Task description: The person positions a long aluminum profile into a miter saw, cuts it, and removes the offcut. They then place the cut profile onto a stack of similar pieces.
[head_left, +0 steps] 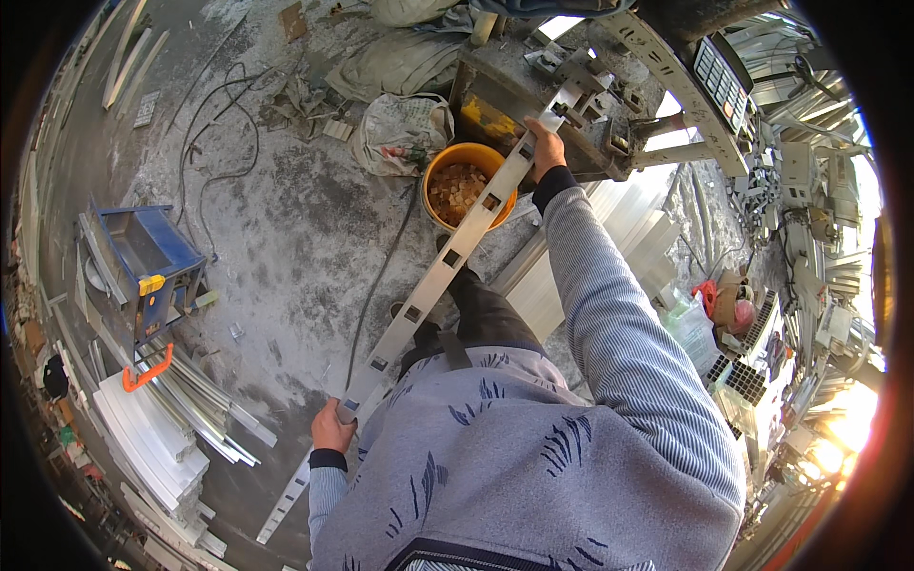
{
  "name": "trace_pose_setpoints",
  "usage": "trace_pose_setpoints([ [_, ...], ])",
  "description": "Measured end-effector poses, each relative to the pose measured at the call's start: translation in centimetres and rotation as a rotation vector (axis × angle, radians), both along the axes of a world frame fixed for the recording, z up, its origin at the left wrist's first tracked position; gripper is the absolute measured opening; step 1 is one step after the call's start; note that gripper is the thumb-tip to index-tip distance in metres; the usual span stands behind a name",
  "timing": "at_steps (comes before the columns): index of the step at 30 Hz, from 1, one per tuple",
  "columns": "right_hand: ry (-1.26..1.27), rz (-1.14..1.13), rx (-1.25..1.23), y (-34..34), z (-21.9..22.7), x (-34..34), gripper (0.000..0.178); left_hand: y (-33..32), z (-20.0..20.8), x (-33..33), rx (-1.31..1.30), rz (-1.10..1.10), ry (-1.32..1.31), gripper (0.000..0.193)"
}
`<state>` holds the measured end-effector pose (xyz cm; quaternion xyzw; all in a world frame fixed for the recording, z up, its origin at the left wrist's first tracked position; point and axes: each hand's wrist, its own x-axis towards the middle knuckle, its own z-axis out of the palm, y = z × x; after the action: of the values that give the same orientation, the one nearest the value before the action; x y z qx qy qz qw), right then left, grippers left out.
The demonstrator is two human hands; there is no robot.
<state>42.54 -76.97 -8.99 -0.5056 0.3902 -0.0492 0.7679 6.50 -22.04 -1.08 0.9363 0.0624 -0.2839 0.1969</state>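
Observation:
A long silvery metal profile with a row of square cut-outs runs slantwise across the view. Its far end lies at the metal fixture on the workbench; the other end reaches down to the lower left. My right hand is closed around the profile close to that fixture, arm stretched forward. Lower down, my left hand grips the same profile beside my hip, part of its fingers hidden. Under the profile stands a yellow bucket holding small tan pieces.
A white sack sits beside the bucket. On the left are a blue metal stand, an orange clamp-like handle and stacked profiles. A black cable crosses the floor. More profiles lie right of my legs, below a keypad panel.

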Motion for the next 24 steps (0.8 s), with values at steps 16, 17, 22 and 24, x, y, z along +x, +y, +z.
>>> trace_pose_setpoints([
  [16,-0.177,0.052,0.194,0.7,-1.8,-1.4,0.02,1.5,0.3,-1.0,-0.046,0.032,0.025,0.039],
  [17,-0.159,0.035,0.19,1.0,-2.0,-1.5,0.02,1.8,0.3,-1.1,-0.054,0.032,0.022,0.039],
  [22,-0.124,0.036,0.186,0.9,-2.0,-1.4,0.019,3.0,-0.1,-1.7,-0.058,0.027,-0.007,0.038],
  [24,-0.153,0.067,0.213,0.2,-2.0,-1.1,0.018,2.7,-0.9,-1.4,-0.056,0.031,-0.033,0.038],
])
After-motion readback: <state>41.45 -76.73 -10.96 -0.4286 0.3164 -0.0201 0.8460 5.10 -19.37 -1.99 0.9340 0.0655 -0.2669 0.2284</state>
